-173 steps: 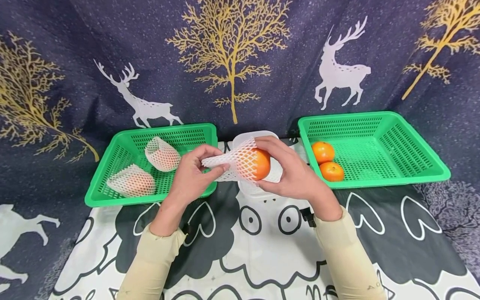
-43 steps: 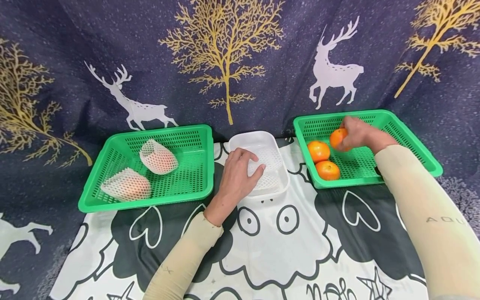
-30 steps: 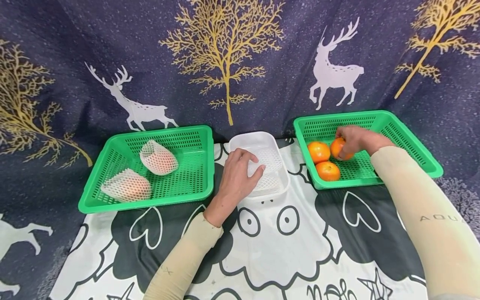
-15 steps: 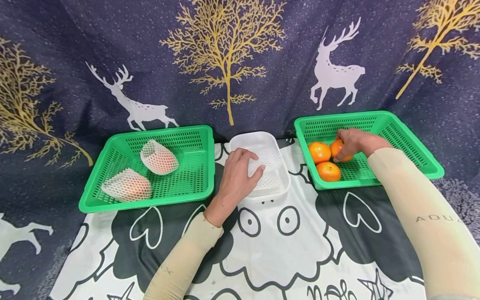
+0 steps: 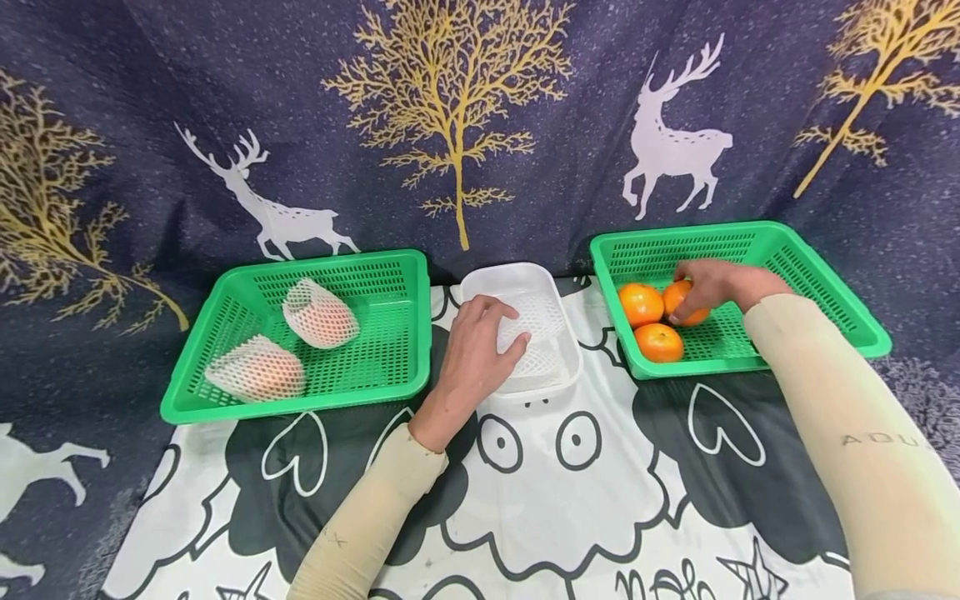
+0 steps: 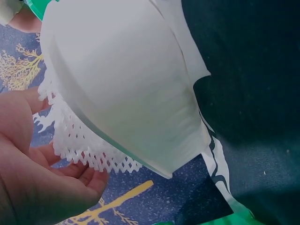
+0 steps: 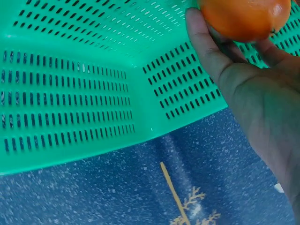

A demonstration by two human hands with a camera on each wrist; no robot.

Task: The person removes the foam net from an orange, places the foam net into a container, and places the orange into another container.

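My right hand [image 5: 705, 287] is inside the right green basket, its fingers and thumb round an orange [image 5: 678, 302]. That orange sits against another orange [image 5: 640, 305] and beside a third orange [image 5: 659, 342]. In the right wrist view the glossy orange [image 7: 248, 18] lies between thumb and fingers. My left hand [image 5: 477, 346] hovers at the left side of a white plastic tray [image 5: 564, 321], fingers loosely bent, thumb apart from them. White foam fruit nets [image 5: 536, 362] lie in the tray. In the left wrist view the fingers are right at a foam net [image 6: 89, 147].
A left green basket [image 5: 296, 408] holds two fruits in foam nets, one netted fruit [image 5: 321, 317] behind the other netted fruit [image 5: 258, 371]. A black-and-white patterned cloth [image 5: 555, 508] covers the table. A dark curtain [image 5: 555, 192] printed with deer and trees hangs behind.
Earlier both hands held an orange partly inside a foam net over the tray. The bare orange has since gone down into the right basket with the right hand. The left hand stays at the tray.
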